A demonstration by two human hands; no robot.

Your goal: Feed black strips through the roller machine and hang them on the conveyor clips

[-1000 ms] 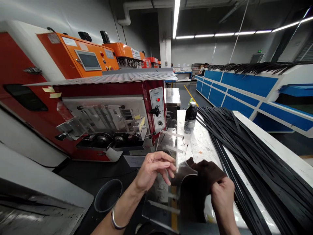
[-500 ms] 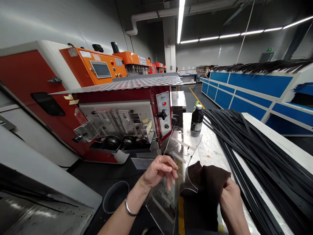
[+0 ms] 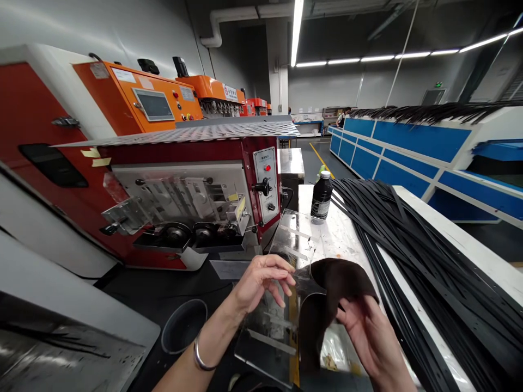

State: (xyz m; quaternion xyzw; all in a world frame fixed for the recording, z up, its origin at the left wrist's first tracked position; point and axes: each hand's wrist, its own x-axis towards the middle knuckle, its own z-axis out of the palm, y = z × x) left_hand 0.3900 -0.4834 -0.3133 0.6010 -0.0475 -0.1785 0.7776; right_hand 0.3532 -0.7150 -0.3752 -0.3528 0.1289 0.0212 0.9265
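The cloth (image 3: 337, 288) was dark brown, the strips (image 3: 412, 245) at right black, the tabletop (image 3: 345, 237) speckled white, the far-left machine (image 3: 134, 103) orange and red, and the far-right cabinets (image 3: 402, 144) blue with white trim.

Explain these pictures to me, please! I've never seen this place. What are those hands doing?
This picture comes from a camera worn on a person's head, so you see what they see, looking down. Their left hand touches a clear plastic sheet. Their right hand holds a dark cloth against the sheet's curved edge. On the white table lie a big heap of long black strips and a black bottle. The big red machine on the left has buttons and knobs.
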